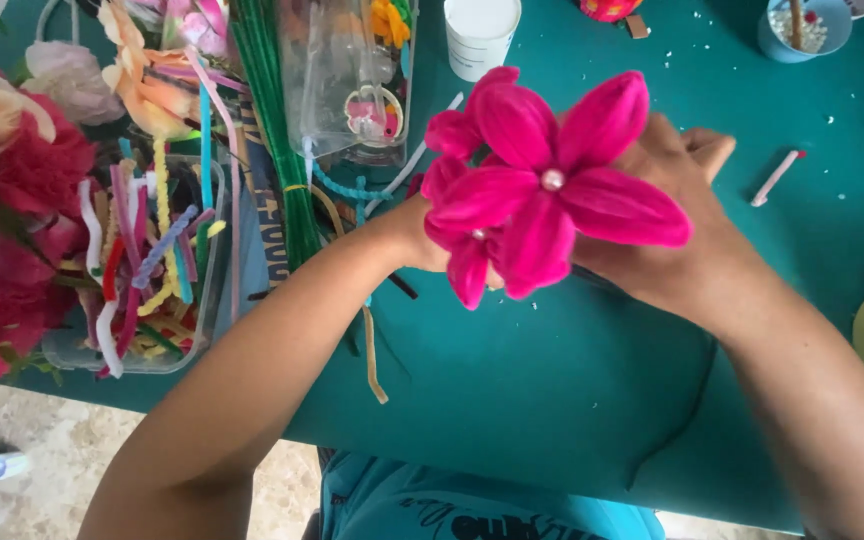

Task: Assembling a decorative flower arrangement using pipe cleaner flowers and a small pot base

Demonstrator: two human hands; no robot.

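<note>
Head view: we hold two pink flowers [552, 185] above the teal worktop [552, 400], centre frame. Right hand [672, 230] clasps them from behind, at 3 o'clock. Left hand [422, 235] mostly hidden at 9 o'clock; its grip we cannot tell. Cup [480, 35] at 12, pipe-cleaner tub [207, 260] at 9. Risk, we judge: squeezing flattens the petals, or the pearl centre [552, 179] pops loose.
</note>
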